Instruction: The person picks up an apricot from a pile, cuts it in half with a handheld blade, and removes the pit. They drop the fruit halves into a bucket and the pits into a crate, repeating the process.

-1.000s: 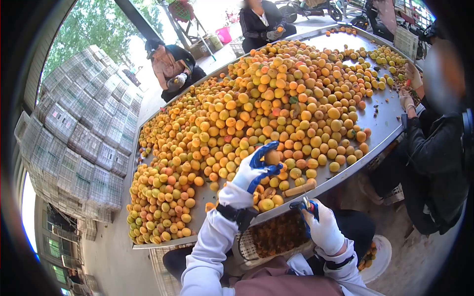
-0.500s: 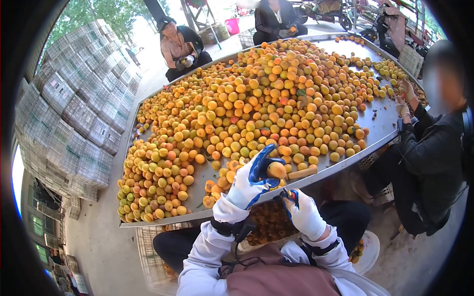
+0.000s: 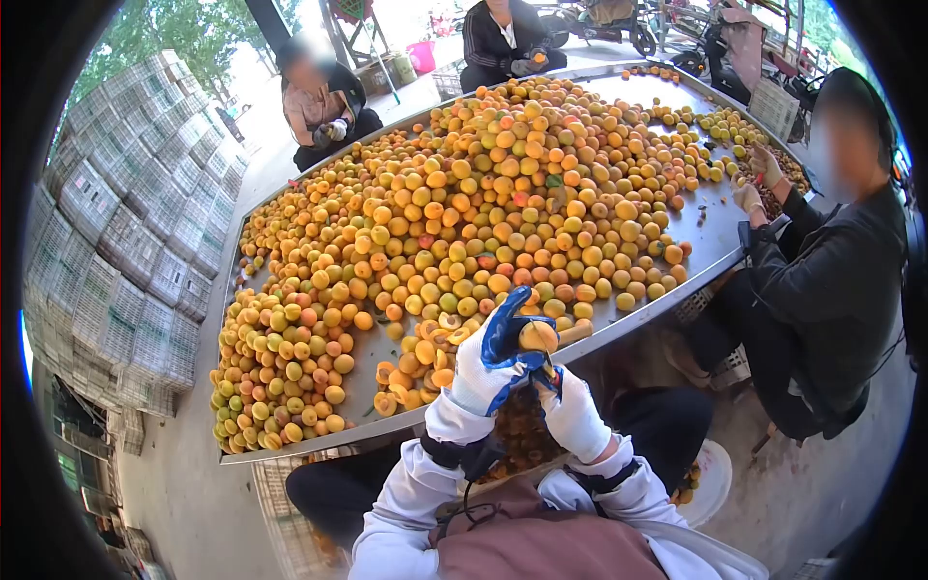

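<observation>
My left hand (image 3: pixel 495 356), in a white glove with a blue palm, is closed around an apricot (image 3: pixel 538 336) above the table's near edge. Close against it, my right hand (image 3: pixel 572 411), gloved the same way, has its fingers closed at the fruit's underside; what they grip is mostly hidden. A pale wooden stick (image 3: pixel 575 332) lies just beyond the apricot at the table's edge. To the left of my hands sit several cut-open apricots (image 3: pixel 391 387). Below, a container of dark orange pieces (image 3: pixel 527 440) shows partly between my knees.
A large heap of apricots (image 3: pixel 464 213) covers much of the metal table (image 3: pixel 619 333), which has a raised rim. Co-workers sit at the right (image 3: pixel 822 261) and far side (image 3: pixel 324 106). Stacked plastic crates (image 3: pixel 126 242) stand left. A white bucket (image 3: pixel 710 483) is by my right knee.
The view has shifted, so the table sits further left. My right hand has moved up against the apricot and my left hand. The co-worker at right has leaned slightly.
</observation>
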Available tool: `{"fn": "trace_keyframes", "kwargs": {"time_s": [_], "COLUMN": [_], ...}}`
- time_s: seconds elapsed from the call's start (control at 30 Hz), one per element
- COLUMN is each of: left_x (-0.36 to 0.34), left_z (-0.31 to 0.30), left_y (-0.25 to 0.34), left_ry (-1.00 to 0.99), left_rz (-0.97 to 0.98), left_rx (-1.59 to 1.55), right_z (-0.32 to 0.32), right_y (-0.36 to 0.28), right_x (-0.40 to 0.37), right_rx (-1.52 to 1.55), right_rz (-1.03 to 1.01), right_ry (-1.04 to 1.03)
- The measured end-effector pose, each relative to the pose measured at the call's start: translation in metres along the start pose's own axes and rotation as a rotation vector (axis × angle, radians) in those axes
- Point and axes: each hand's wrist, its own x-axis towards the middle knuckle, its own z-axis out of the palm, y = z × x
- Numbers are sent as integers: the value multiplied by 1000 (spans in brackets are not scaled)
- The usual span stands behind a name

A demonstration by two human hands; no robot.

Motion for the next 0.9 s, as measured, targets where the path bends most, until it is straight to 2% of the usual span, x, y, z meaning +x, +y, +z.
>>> {"fn": "trace_keyframes", "kwargs": {"time_s": [0.17,0.23,0.3,0.37,0.4,0.43,0.5,0.57,0.63,0.67,0.77,0.9], "left_x": [-7,-10,-4,-2,-2,1,7,2,1,0,-2,4], "left_z": [7,10,5,0,-1,-6,-10,-2,-9,0,16,19], "left_y": [-22,-31,-36,-41,-42,-47,-45,-29,-37,-37,-49,-55], "left_ry": [23,94,90,98,75,57,-12,-20,-39,42,173,226], "left_rz": [-137,-244,-267,-243,-178,-82,-30,-132,-151,-130,-197,-203], "left_rx": [-208,-490,-466,-169,-44,121,69,-123,-134,-28,-89,-39], "right_z": [7,11,13,10,7,8,8,10,18,23,23,19], "right_y": [3,6,13,13,12,7,-4,1,11,17,11,5], "right_x": [1,3,9,9,9,10,7,7,5,7,9,15], "right_rx": [-56,-58,-30,5,40,70,217,85,38,-40,-39,2], "right_rz": [3,2,-6,23,45,-24,109,13,-4,-28,9,16], "right_ry": [43,74,106,79,59,80,40,70,111,135,148,147]}}
